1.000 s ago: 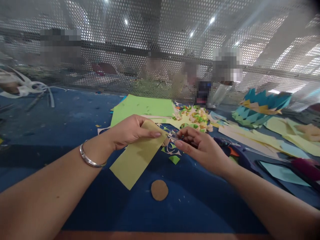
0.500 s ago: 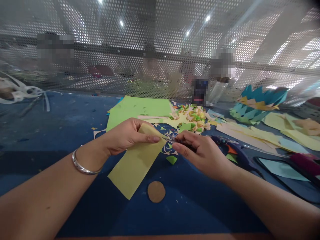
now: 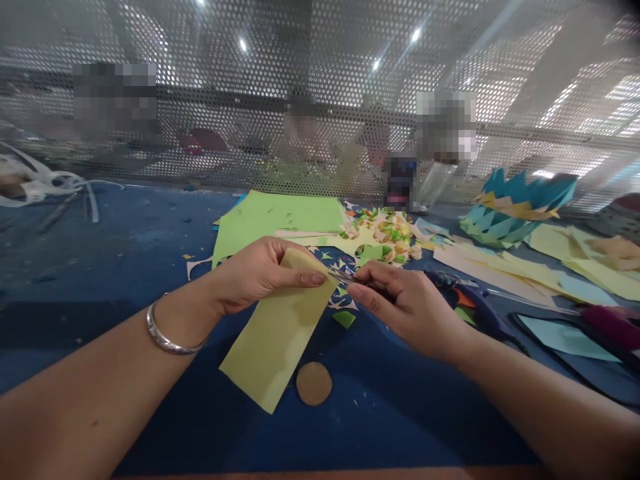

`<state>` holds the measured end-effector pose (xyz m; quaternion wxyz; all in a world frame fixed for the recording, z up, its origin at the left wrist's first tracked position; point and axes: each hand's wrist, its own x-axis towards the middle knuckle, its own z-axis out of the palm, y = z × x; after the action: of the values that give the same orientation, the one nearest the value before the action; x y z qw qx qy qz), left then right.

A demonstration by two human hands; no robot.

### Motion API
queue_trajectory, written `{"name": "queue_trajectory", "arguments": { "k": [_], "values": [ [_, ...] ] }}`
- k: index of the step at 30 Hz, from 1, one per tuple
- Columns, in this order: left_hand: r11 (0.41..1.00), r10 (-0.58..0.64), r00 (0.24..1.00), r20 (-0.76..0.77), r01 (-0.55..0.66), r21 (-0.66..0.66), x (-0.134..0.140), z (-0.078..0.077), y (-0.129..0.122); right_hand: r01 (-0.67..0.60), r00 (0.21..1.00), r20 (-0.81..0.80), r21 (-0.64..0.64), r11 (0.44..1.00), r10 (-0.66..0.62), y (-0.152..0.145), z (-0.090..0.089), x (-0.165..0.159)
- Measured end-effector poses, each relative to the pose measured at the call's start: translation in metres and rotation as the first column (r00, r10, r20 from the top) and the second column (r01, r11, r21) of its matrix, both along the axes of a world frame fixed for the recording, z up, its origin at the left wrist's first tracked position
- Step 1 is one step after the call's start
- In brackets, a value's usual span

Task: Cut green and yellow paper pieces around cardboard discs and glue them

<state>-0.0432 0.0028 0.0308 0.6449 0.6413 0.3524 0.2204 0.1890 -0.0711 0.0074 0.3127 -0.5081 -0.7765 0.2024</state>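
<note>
My left hand (image 3: 273,273) pinches a strip of pale yellow paper (image 3: 280,340) near its upper end, thumb on top. The strip slants down toward me over the blue table. In my right hand (image 3: 400,303) is a pair of scissors (image 3: 343,275), its handles mostly hidden by my fingers. The blades meet the upper right edge of the yellow paper, close to my left thumb. Below the hands lies a round brown cardboard disc (image 3: 314,383). A small green paper scrap (image 3: 345,320) rests between the disc and my right hand.
Green paper sheets (image 3: 280,213) lie beyond my hands, beside a heap of cut paper pieces (image 3: 385,233). To the right are a blue glue gun (image 3: 483,307), paper strips (image 3: 515,273) and a teal folded-paper bowl (image 3: 520,207). A perforated metal screen (image 3: 320,80) stands behind.
The lower end of the yellow strip has swung slightly right and toward me. Both hands have shifted slightly right, with the scissors still at the paper's edge.
</note>
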Motion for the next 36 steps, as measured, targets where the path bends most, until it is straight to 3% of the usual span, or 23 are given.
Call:
{"name": "queue_trajectory", "arguments": {
  "k": [36],
  "values": [
    [1.0,0.02,1.0,0.002,-0.02,-0.012,0.003,0.0003,-0.0032,0.023,0.999,0.043,0.062,0.998,-0.026,0.0003,0.0027,0.0027]
  ]
}}
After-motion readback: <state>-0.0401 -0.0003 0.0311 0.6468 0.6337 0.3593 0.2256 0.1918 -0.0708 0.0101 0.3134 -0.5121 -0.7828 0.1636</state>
